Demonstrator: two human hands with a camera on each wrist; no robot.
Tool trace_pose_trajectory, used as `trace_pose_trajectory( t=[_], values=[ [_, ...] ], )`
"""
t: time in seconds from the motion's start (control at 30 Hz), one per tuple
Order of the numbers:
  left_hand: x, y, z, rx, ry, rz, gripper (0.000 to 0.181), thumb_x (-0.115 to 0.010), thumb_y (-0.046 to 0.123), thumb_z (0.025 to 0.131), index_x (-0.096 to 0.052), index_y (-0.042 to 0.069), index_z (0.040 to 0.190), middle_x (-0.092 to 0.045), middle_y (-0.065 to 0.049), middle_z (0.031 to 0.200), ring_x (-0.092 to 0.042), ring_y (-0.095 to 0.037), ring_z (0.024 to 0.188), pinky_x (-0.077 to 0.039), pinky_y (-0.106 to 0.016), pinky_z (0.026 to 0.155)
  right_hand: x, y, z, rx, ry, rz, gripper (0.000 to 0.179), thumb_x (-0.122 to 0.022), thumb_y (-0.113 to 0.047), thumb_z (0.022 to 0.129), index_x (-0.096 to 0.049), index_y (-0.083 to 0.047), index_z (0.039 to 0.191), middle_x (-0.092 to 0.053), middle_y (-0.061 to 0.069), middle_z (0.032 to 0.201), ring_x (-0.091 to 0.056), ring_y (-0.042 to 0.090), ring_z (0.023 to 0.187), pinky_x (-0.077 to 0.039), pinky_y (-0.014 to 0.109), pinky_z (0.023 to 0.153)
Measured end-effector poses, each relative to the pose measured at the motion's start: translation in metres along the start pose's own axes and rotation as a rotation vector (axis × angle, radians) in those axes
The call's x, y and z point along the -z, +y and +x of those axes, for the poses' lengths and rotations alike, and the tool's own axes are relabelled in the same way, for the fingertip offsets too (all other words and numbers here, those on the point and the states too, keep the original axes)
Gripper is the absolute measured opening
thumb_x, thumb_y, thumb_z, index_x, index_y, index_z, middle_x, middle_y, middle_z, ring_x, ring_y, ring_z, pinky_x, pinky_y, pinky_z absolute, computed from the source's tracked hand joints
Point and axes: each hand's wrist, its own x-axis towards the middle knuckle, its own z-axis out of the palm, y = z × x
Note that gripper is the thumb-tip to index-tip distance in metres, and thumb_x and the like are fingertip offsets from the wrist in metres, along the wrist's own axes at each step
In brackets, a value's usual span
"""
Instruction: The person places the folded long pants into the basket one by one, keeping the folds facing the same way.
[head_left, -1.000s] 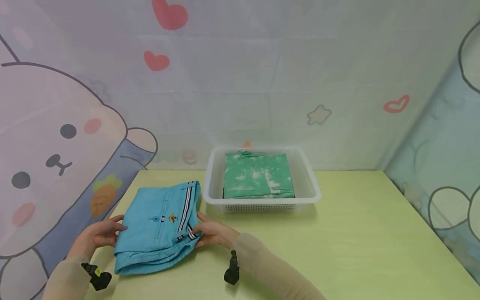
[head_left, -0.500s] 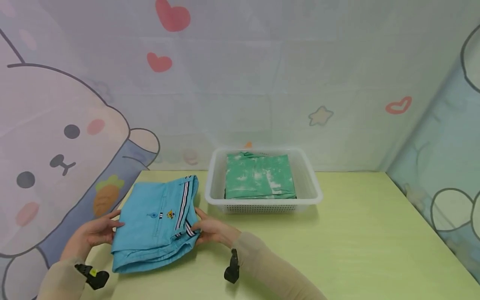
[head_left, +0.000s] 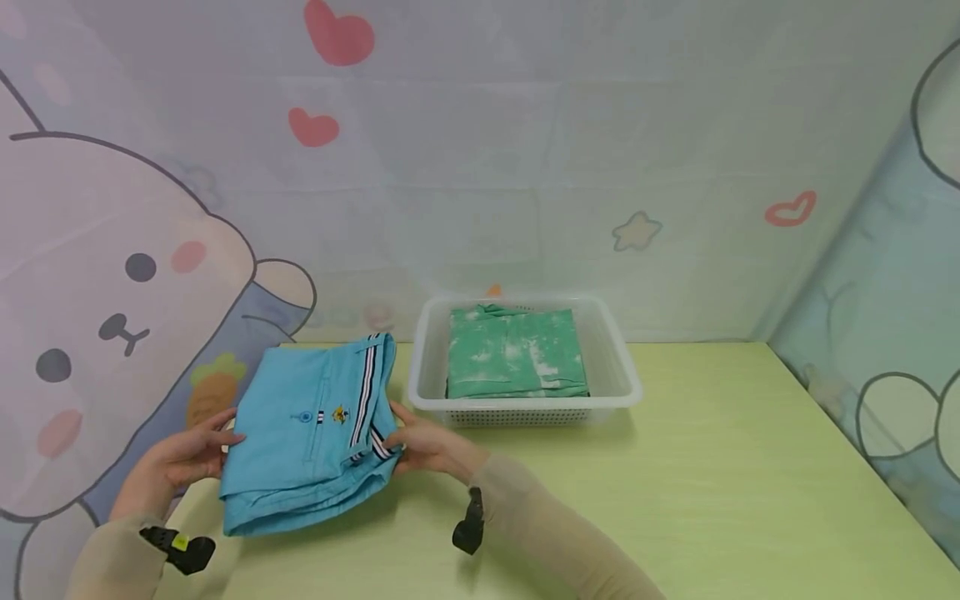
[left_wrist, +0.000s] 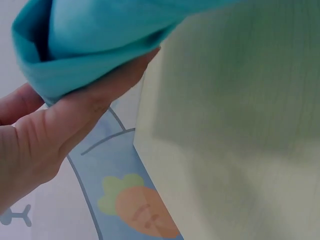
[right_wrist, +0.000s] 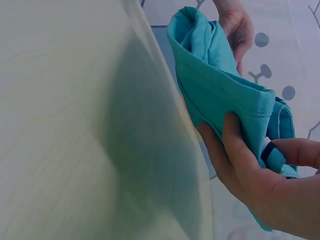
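Note:
A folded pair of light blue pants [head_left: 300,442], with a striped waistband and a small yellow emblem, is held above the left part of the table. Its left edge is pinched by my left hand [head_left: 180,458], thumb on top and fingers beneath. At the waistband side my right hand [head_left: 435,444] grips the other edge. In the right wrist view, fingers [right_wrist: 240,155] lie along the underside of the pants [right_wrist: 215,85], thumb opposite. From the left wrist, the pants [left_wrist: 110,35] hang clear of the tabletop, casting a shadow.
A white plastic basket [head_left: 617,367] stands at the table's back middle. Inside lies a folded green-and-white garment [head_left: 517,354]. The yellow-green table [head_left: 720,467] extends to the right, and a cartoon-printed curtain [head_left: 525,167] hangs behind it.
Both hands have raised the blue pants off the table, and their far edge has moved up in the head view. The basket and green garment have stayed put.

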Motion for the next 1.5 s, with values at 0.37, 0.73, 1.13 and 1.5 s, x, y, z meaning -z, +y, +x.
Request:
trace_pose_trajectory(
  t=[0.37,0.73,1.13,1.5],
  values=[
    [-0.017,0.017,0.001,-0.046,-0.084,0.019,0.079,-0.034,0.01,0.096,0.035,0.02,0.132,0.014,-0.02,0.139,-0.054,-0.015,0.097,-0.046,-0.046,0.083,0.017,-0.017,-0.017,0.031,-0.068,-0.023,0.077,-0.039,0.008,0.085,-0.008,-0.031,0.144,-0.018,0.019,0.145,-0.028,0.044,0.127,-0.029,0.058,0.099],
    [-0.035,0.022,0.007,-0.04,-0.096,-0.023,0.078,-0.034,0.008,0.096,0.034,0.022,0.133,0.017,-0.017,0.141,-0.052,-0.014,0.097,-0.045,-0.044,0.084,0.036,-0.015,-0.024,0.056,-0.088,-0.059,0.075,-0.04,0.006,0.086,-0.013,-0.035,0.143,-0.02,0.016,0.146,-0.035,0.04,0.124,-0.032,0.055,0.098],
    [-0.055,0.027,0.008,-0.05,-0.079,0.009,0.079,-0.037,0.011,0.096,0.032,0.021,0.135,0.017,-0.019,0.143,-0.051,-0.014,0.097,-0.045,-0.046,0.085,0.054,-0.017,-0.033,0.08,-0.141,-0.112,0.075,-0.04,0.005,0.087,-0.014,-0.039,0.142,-0.026,0.013,0.144,-0.041,0.032,0.121,-0.041,0.046,0.091],
    [-0.07,0.031,0.013,-0.092,-0.039,0.049,0.076,-0.038,0.012,0.095,0.023,0.02,0.139,-0.017,-0.014,0.133,-0.051,-0.017,0.098,-0.048,-0.042,0.08,0.065,-0.022,-0.046,0.092,-0.13,-0.11,0.073,-0.039,0.004,0.088,-0.01,-0.036,0.143,-0.025,0.014,0.145,-0.039,0.035,0.124,-0.035,0.049,0.098]
  ],
)
